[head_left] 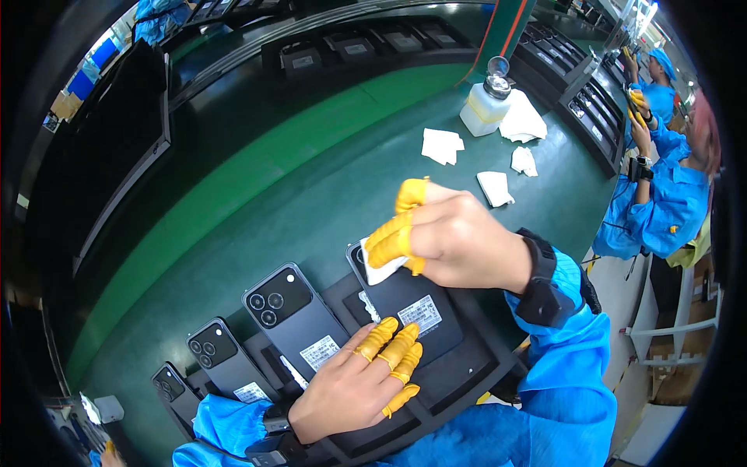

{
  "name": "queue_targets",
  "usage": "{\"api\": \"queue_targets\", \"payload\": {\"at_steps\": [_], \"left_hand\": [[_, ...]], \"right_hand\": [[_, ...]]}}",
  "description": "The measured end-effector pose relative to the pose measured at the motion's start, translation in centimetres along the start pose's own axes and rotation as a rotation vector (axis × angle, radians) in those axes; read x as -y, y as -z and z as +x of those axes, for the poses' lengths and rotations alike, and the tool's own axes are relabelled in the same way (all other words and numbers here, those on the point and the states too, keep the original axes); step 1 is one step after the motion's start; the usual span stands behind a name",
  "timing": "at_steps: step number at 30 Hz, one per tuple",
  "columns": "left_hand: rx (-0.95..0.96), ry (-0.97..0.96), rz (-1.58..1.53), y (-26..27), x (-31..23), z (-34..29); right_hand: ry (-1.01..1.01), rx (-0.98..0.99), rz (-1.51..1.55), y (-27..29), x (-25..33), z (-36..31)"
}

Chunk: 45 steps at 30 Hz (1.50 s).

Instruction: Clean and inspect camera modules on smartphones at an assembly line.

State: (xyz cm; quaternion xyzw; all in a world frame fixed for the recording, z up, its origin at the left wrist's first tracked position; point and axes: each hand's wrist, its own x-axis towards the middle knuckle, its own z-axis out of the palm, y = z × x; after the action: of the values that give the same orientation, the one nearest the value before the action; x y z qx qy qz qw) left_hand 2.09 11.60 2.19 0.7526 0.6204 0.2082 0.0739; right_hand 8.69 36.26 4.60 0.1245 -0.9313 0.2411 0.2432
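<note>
Pinched in the fingers of my right hand (459, 237), a folded white wipe (380, 271) presses on the camera end of a dark grey smartphone (395, 296). My left hand (338, 401) lies over the lower end of this phone, fingers stretched out near its white label (420, 312). Yellow finger cots cover fingertips on both hands. The phone lies back side up on a black slotted tray (482, 331). To its left in the tray rest three more phones, the nearest a large grey one (297, 313), then another phone (233, 373) and a third (177, 397).
On the green bench, a white pump bottle (484, 110) stands beyond my right hand, among loose white wipes (442, 146). Black trays (595, 124) hold devices at the right. A dark panel (117, 171) rises at left. Co-workers in blue (673, 202) work at far right.
</note>
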Motion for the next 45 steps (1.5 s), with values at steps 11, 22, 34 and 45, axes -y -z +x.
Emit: {"api": "queue_targets", "payload": {"at_steps": [11, 22, 34, 45], "left_hand": [[-0.008, 0.023, -0.01, -0.1, -0.2, 0.2], [-0.034, 0.014, -0.008, 0.2, -0.2, 0.6], [-0.054, 0.01, -0.004, 0.1, -0.1, 0.3], [-0.057, -0.008, -0.027, -0.1, 0.0, 0.0]], "right_hand": [[-0.276, 0.042, -0.312, 4.8, -1.3, -3.5], [-0.278, 0.031, -0.084, 1.5, 2.2, -4.8], [-0.373, -0.025, -0.268, 5.2, 1.7, -5.9], [-0.126, -0.083, 0.036, 0.4, 0.0, -1.7]]}}
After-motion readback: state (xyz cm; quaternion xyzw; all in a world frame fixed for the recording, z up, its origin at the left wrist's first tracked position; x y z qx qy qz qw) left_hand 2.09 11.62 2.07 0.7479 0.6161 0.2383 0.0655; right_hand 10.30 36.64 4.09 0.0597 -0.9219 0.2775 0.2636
